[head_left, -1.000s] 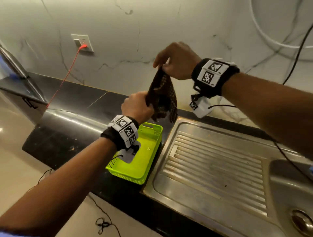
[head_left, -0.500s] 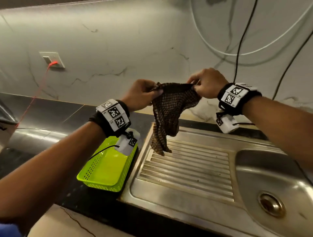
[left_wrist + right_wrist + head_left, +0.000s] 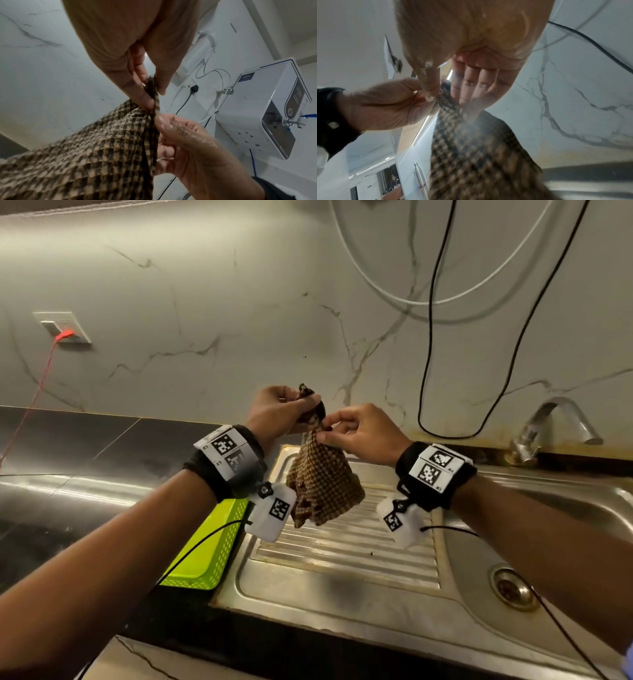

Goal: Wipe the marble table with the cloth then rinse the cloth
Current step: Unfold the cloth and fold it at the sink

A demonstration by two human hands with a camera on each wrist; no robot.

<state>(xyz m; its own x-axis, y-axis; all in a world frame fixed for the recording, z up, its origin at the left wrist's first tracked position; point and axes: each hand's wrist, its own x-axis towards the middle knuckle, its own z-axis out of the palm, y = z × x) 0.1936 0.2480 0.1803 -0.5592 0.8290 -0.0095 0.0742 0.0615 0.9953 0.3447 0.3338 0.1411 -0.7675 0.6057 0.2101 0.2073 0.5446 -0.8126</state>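
Observation:
A brown checked waffle cloth [image 3: 322, 484] hangs in the air over the steel drainboard [image 3: 346, 542] of the sink. My left hand [image 3: 279, 412] pinches its bunched top corner between thumb and fingers. My right hand [image 3: 359, 429] pinches the cloth just below and to the right of that. The two hands are close together. In the left wrist view the left hand [image 3: 145, 86] pinches the cloth [image 3: 96, 148] edge, with the right hand's thumb just under it. In the right wrist view the right hand [image 3: 447, 92] grips the cloth [image 3: 471, 148] beside the left hand.
The black marble counter [image 3: 68, 474] stretches to the left. A lime green basket [image 3: 209, 549] sits on it against the sink. The sink basin with its drain [image 3: 513, 587] and a tap [image 3: 548, 422] lie to the right. Cables hang on the marble wall [image 3: 239, 302].
The hands, earlier apart with the cloth stretched between them, have come together; the cloth now hangs folded from one gathered top. The view has shifted right towards the sink.

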